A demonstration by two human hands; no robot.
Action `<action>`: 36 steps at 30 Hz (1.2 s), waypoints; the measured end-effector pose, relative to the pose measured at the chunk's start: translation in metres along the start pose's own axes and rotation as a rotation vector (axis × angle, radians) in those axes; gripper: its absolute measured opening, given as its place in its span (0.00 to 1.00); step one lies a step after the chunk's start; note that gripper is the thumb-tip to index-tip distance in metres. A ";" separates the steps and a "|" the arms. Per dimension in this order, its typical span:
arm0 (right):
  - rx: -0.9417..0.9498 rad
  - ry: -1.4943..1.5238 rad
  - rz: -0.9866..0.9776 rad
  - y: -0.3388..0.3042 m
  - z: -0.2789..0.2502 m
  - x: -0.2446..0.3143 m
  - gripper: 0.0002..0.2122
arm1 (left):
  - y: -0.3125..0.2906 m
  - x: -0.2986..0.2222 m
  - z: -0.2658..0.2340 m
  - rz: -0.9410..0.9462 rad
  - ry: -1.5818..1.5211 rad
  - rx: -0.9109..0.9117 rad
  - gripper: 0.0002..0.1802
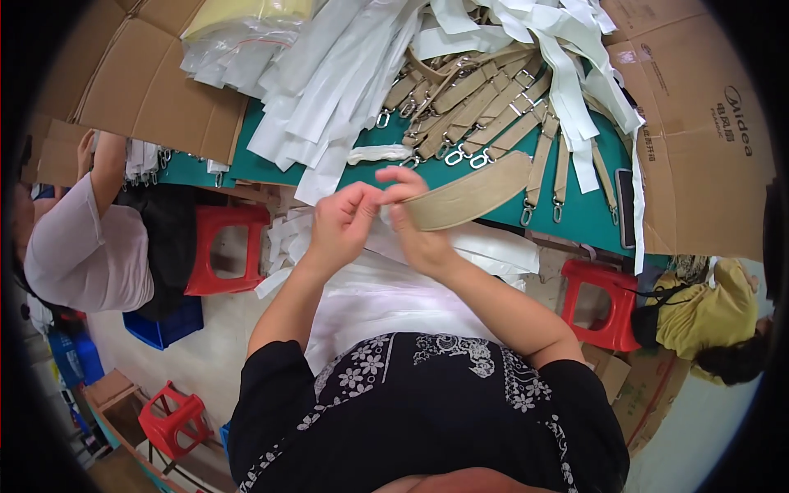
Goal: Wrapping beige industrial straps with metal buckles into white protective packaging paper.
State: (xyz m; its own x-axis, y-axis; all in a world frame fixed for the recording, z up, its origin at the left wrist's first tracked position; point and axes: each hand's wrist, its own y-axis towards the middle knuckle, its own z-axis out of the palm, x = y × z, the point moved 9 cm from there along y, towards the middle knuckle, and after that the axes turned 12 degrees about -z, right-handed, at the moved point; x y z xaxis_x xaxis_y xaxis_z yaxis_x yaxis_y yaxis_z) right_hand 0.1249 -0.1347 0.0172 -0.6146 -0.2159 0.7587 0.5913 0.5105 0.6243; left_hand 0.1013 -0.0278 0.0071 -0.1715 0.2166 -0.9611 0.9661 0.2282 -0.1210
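A wide beige strap [477, 195] with a stitched edge arcs out to the right from my right hand [421, 242], whose fingers are closed round its left end. My left hand [341, 223] meets it just to the left, thumb and fingers pinched together. Whatever lies between those fingertips is too small or hidden to make out. Beyond the hands, a pile of beige straps [493, 103] with silver metal clasps lies on the green table [592, 230]. Between pile and hands sits a small white bundle [380, 154].
Long white strips [320, 99] cover the table's left and hang over its edge; more white sheeting [370, 296] drapes over my lap. A dark phone [626, 209] lies near a cardboard box [699, 123]. Red stools [228, 246] and co-workers are on both sides.
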 end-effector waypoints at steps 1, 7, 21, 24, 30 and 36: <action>0.040 0.045 0.016 -0.003 0.009 0.000 0.17 | -0.001 0.002 0.004 0.077 0.022 -0.039 0.09; -0.622 1.076 0.418 -0.023 -0.060 -0.020 0.18 | 0.001 0.056 -0.017 0.024 0.235 -0.089 0.10; -0.101 0.406 0.399 -0.032 0.006 -0.016 0.26 | -0.023 -0.001 -0.001 0.311 0.203 -0.224 0.04; -0.104 0.520 0.576 -0.040 0.017 -0.022 0.25 | -0.030 -0.011 -0.002 0.427 0.307 -0.311 0.03; -0.203 1.080 0.851 -0.053 0.014 -0.010 0.19 | 0.002 0.024 0.022 -0.031 -0.425 0.519 0.32; -0.348 1.189 0.417 -0.030 -0.146 0.063 0.22 | -0.017 0.089 -0.050 -0.348 0.315 0.713 0.33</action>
State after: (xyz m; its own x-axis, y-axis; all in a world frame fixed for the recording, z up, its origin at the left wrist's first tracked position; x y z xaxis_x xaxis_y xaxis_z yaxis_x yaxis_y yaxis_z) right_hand 0.1448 -0.2851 0.0737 0.3752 -0.7852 0.4926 0.8374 0.5150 0.1831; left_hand 0.0597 0.0347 -0.0636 -0.4247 0.5227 -0.7392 0.7208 -0.2989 -0.6255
